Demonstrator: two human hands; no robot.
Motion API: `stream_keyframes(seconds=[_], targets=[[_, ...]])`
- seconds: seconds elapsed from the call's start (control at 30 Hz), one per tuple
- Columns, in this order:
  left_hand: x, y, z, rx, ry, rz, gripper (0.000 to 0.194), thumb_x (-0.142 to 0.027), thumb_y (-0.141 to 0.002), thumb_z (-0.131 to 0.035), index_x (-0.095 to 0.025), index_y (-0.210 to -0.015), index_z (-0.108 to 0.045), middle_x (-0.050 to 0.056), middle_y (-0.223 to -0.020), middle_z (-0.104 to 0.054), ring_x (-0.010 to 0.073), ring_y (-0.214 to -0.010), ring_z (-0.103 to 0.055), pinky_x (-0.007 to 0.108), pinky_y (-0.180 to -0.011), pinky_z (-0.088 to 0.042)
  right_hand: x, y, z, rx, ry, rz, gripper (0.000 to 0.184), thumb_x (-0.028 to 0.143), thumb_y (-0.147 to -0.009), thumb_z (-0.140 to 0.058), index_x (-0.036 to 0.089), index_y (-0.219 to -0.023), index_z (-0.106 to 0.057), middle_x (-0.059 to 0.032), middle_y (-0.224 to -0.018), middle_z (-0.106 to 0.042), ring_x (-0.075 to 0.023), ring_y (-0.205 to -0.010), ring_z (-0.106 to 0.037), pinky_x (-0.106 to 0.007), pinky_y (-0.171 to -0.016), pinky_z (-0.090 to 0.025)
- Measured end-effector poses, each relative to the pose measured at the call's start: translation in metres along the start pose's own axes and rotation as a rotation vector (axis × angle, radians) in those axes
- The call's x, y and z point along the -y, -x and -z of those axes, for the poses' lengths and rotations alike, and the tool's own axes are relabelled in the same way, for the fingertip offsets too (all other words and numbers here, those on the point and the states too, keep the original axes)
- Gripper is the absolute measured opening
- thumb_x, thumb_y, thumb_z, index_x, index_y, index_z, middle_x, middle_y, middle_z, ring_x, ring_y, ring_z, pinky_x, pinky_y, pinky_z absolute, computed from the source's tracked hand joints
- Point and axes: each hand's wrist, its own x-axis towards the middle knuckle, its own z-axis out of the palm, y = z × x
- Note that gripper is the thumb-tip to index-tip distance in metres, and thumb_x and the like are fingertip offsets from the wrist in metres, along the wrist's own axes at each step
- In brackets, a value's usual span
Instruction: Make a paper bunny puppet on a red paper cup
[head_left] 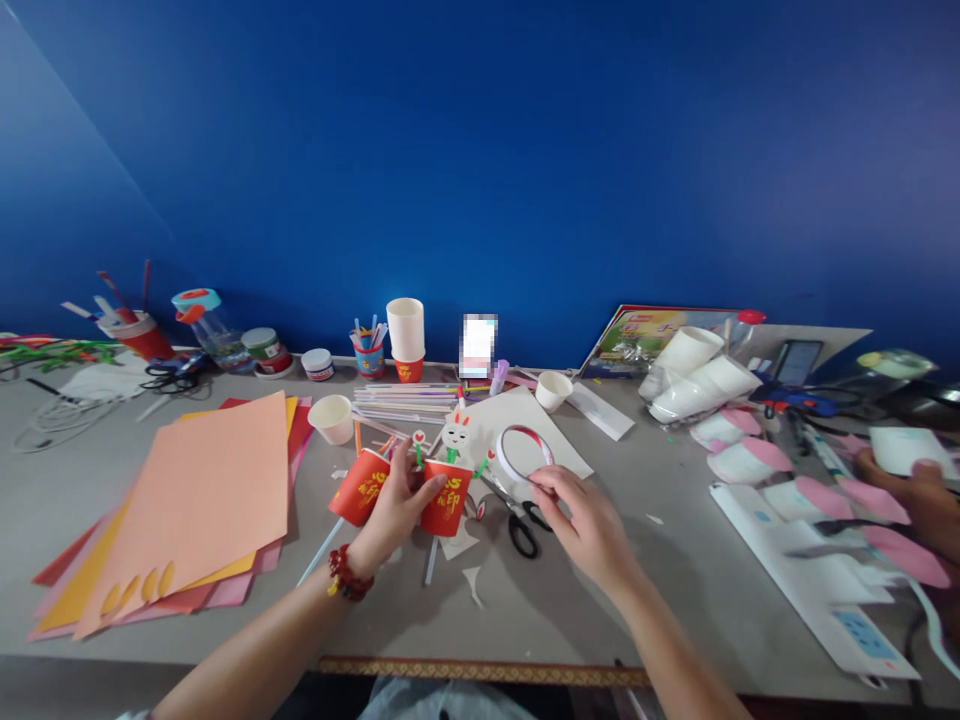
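Observation:
My left hand point(397, 505), with a red bead bracelet at the wrist, grips a red paper cup point(448, 512) with gold characters; the thumb lies across its side. A white rabbit figure point(454, 436) and small green-stemmed pieces stand at that cup's rim, and a pale straw point(431, 562) sticks out below it. Another red paper cup point(361, 487) lies tilted just left of the hand. Between closed fingertips, my right hand point(581, 520) pinches the lower edge of a white roll of tape point(504, 466). Black-handled scissors point(523, 537) lie beneath, between the hands.
Coloured paper sheets point(217, 480) are stacked at left. White paper cups point(331, 420), straws point(409, 402) and a phone point(480, 345) are along the back. At right are a power strip point(810, 590), pink-and-white cups point(750, 461) and another person's hand point(900, 500) holding a white cup.

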Motion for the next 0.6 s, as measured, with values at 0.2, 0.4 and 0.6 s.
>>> stream_keyframes(seconds=[0.2,0.4,0.6], targets=[[0.010,0.000,0.000,0.018,-0.043,0.017,0.073,-0.034,-0.083,-0.071,-0.028,-0.145,-0.033,0.012,-0.136,-0.052,0.0254,-0.123,-0.056,0.043,-0.102,-0.048,0.007,-0.006,-0.002,-0.002,-0.021,0.003,0.015,0.024,-0.097,-0.050,0.025,-0.103,-0.064,-0.0069,-0.093,-0.071,-0.0220,-0.087,-0.068,-0.031,-0.079,-0.053],[-0.013,0.018,-0.003,0.029,-0.383,-0.407,0.070,-0.025,-0.088,-0.065,-0.029,-0.150,-0.032,0.014,-0.158,-0.029,0.0330,-0.148,-0.025,0.055,-0.115,-0.031,0.020,-0.014,-0.005,0.052,-0.044,0.057,0.017,0.020,-0.098,-0.049,0.026,-0.104,-0.063,-0.0072,-0.095,-0.072,-0.0229,-0.089,-0.068,-0.034,-0.079,-0.054],[-0.050,0.030,-0.008,0.341,-0.650,-0.773,0.048,-0.018,-0.086,-0.067,-0.029,-0.132,-0.056,0.009,-0.126,-0.066,0.0314,-0.128,-0.052,0.056,-0.114,-0.029,0.041,-0.020,-0.011,0.154,-0.070,0.181,0.017,0.017,-0.095,-0.052,0.025,-0.105,-0.062,-0.0074,-0.101,-0.073,-0.0232,-0.092,-0.069,-0.035,-0.080,-0.055]])
